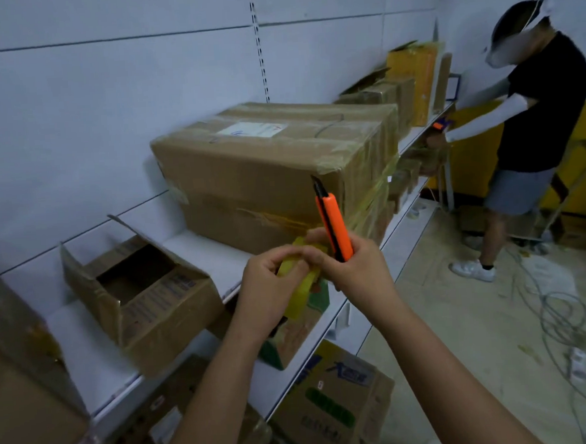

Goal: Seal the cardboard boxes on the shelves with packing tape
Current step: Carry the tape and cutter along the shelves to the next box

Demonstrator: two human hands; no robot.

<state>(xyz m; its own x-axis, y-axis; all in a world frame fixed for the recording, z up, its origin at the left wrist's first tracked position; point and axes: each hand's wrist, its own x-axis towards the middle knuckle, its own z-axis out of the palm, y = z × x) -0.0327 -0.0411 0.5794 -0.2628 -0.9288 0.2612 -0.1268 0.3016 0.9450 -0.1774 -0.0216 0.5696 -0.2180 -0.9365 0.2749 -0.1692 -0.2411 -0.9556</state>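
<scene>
The yellow tape roll (297, 280) is held in front of the shelf (218, 260), below the large taped box (264, 175). The left hand (271, 285) grips the roll; the right hand (353, 269) pinches it while gripping an orange utility knife (333, 222), blade up.

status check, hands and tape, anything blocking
Left hand grips tape roll. Right hand holds orange cutter, blade up, fingers at tape. Open box unsealed. Nothing blocking.

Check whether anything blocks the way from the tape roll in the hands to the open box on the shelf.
Nothing visible does. The tape roll sits in both hands, right of the open box, with only bare shelf between.
</scene>
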